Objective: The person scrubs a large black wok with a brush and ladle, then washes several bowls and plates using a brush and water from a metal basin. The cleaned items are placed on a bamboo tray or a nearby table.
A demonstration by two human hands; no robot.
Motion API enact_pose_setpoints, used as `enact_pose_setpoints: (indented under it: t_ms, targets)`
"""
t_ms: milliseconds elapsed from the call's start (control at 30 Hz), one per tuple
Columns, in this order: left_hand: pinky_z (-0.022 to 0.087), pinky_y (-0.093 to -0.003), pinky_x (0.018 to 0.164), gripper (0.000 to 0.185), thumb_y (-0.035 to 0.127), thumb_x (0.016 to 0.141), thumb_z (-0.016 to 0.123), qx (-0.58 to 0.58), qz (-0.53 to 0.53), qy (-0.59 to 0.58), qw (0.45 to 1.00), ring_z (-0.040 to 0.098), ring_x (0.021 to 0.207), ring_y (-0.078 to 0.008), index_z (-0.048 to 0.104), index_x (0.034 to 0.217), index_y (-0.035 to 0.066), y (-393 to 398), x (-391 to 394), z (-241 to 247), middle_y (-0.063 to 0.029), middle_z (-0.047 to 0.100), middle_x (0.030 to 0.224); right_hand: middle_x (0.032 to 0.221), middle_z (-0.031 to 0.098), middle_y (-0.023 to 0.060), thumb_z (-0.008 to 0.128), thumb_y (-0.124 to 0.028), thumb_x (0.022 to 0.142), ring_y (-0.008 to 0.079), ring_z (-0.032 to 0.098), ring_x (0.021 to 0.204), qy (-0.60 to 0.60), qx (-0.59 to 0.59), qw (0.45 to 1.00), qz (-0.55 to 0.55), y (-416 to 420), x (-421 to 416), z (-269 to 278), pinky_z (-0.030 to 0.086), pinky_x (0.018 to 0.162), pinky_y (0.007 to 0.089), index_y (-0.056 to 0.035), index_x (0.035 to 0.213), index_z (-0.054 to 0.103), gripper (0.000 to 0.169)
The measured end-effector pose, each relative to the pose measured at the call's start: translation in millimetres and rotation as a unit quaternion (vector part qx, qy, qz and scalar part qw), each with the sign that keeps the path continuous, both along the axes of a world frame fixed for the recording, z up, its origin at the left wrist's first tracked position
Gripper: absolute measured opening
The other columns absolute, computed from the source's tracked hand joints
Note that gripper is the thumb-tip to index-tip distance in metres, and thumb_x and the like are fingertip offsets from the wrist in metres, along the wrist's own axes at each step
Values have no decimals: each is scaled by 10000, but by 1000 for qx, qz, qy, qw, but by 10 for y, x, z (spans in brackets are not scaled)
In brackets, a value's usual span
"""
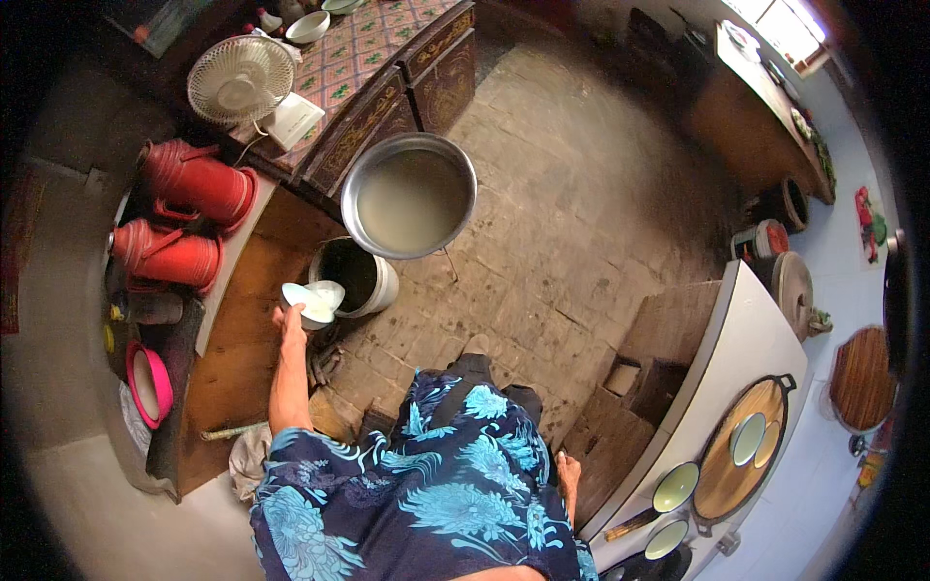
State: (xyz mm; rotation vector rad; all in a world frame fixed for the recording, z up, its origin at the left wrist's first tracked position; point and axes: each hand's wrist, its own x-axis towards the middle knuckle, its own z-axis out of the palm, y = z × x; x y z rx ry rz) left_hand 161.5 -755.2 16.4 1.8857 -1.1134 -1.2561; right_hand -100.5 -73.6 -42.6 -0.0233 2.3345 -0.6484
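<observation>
My left hand (292, 317) grips a light-coloured bowl (307, 305), tilted over the near rim of a white bucket (383, 287) with a dark inside. Pale liquid or a second translucent vessel shows at the bowl's lip; I cannot tell which. Beyond the bucket stands a metal basin (409, 196) of cloudy liquid on a thin-legged stand. My right hand (568, 468) hangs low at my right side, beside the brown base of the counter, and no object shows in it.
At left are red thermos flasks (171, 254), a pink basin (149, 385) and a white fan (242, 80) on a patterned cabinet top. The pale counter (755, 319) at right bears a round wooden lid (741, 454) and several bowls (676, 486). Brick floor (538, 240) lies between.
</observation>
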Motion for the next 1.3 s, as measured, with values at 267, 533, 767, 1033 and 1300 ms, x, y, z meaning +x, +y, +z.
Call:
enact_pose_setpoints:
  t_ms: [267,533,767,1033,1300]
  targets:
    - [436,-534,806,791,160,683,728,-197,-190,-458,846,421,1085,-441,321,1356,70,-544,-713,76,-267,300,1182,691,648,87,572,-293,892,194,608,624,-95,5,971,-221,-97,472,258,490,617,339,52,907,656,355]
    - [427,-495,930,812,352,703,732,-184,9,-228,956,469,1134,-393,360,1358,47,-894,-913,-7,-256,423,1275,827,680,97,602,-299,874,172,604,751,-40,-82,975,-204,76,1228,-107,467,719,323,42,998,658,366]
    - [558,-490,740,674,236,724,663,-37,36,153,987,536,1043,-340,347,1277,17,-605,-1788,-294,-202,434,1269,826,674,93,605,-281,873,175,598,753,-39,23,948,-316,405,1167,451,465,712,329,39,982,660,343]
    - [521,-374,753,491,151,676,741,-36,-110,12,993,611,875,-257,574,1107,-14,-444,-2505,-685,-127,625,1039,824,667,87,608,-261,871,180,591,754,-73,13,938,-339,7,1078,597,461,705,337,37,964,662,317]
    - [542,-523,722,587,217,699,711,126,-32,175,976,570,985,-364,475,1200,22,-153,-2695,-723,-189,534,1164,823,663,81,610,-253,868,186,587,757,-102,45,929,-352,-203,1059,588,460,704,346,32,944,664,300]
